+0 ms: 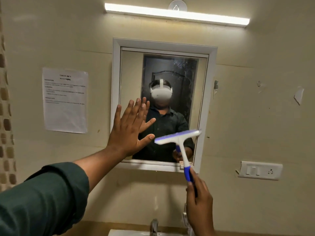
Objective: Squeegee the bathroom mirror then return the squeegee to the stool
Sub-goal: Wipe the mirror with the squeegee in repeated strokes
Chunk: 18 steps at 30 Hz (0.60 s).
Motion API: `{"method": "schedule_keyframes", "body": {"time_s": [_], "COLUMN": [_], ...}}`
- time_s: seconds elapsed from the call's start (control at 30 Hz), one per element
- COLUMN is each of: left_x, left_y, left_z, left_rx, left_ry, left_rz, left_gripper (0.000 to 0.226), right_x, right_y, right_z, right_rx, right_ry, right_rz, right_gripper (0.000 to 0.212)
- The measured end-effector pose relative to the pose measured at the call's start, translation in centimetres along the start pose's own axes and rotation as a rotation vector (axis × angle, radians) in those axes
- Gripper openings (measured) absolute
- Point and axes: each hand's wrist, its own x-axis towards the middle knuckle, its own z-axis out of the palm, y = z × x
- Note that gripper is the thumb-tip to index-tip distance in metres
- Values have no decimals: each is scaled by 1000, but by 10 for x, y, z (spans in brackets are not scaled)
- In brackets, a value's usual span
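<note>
Two hands, squeegee (179,136) on mirror (170,68)

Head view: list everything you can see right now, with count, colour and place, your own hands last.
Mirror: one, white frame, centre of wall, smears at upper right.
Squeegee: one, white with blue handle, blade at mirror's lower right.
Tube light: one, white, lit, above mirror.
Paper sheet: one, white, printed, wall left of mirror.
Switch plate: one, white, wall right of mirror.
Tap: one, metal, bottom centre.
Basin: one, white, bottom edge.
Left hand: flat, fingers spread, on mirror's left edge, dark green sleeve.
Right hand: grips squeegee handle, below mirror.
</note>
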Motion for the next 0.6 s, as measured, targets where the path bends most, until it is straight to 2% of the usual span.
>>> {"method": "schedule_keyframes", "body": {"time_s": [0.1,0.2,0.3,0.43,0.6], "left_x": [-2,-4,-7,0,27], "left_y": [-2,0,2,-7,-18], "left_z": [2,3,2,-2,-13], "left_rx": [1,-21,-53,-43,12], "left_ry": [2,-17,-5,18,-7], "left_rz": [-10,-36,-2,27,30], "left_gripper": [95,96,95,94,97], "right_x": [-26,-36,-34,28,135], "right_y": [26,40,31,-23,-109], "right_z": [1,-2,-13,-33,-43], "right_rx": [-86,-143,-163,-188,-405], "right_ry": [16,50,102,5,-121], "right_rz": [-16,-8,-22,-181,-555], "right_gripper": [86,88,82,47,44]}}
